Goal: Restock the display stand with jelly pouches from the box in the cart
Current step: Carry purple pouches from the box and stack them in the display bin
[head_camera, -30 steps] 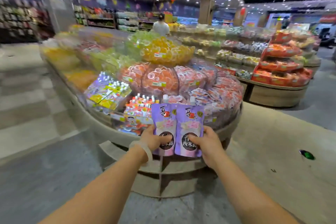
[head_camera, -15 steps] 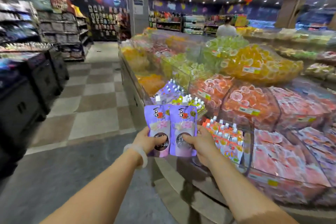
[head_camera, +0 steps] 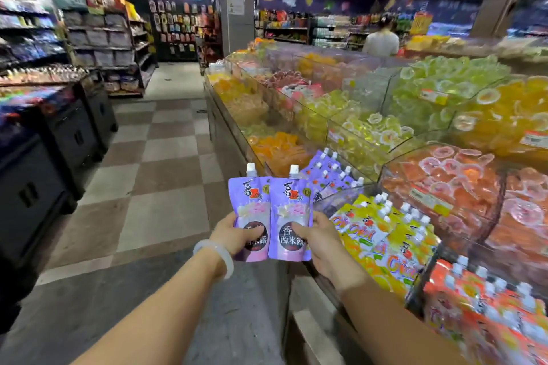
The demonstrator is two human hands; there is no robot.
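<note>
Pouches: two purple ones, upright and edge to edge at frame centre, spouts toward 12 o'clock. Left pouch (head_camera: 250, 216) pinched low by the left hand (head_camera: 234, 235), thumb across the front; right pouch (head_camera: 290, 221) clamped the same way by the right hand (head_camera: 318, 241). Held by the bottoms, probably to keep spouts up and labels forward for shelving. Matching purple stock (head_camera: 329, 172) at 1 o'clock in the display stand (head_camera: 296, 299), just behind; yellow pouches (head_camera: 382, 234) at 3 o'clock. No cart or box in view.

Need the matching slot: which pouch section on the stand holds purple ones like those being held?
The far section, beyond the yellow pouches; orange pouches sit nearest.
</note>
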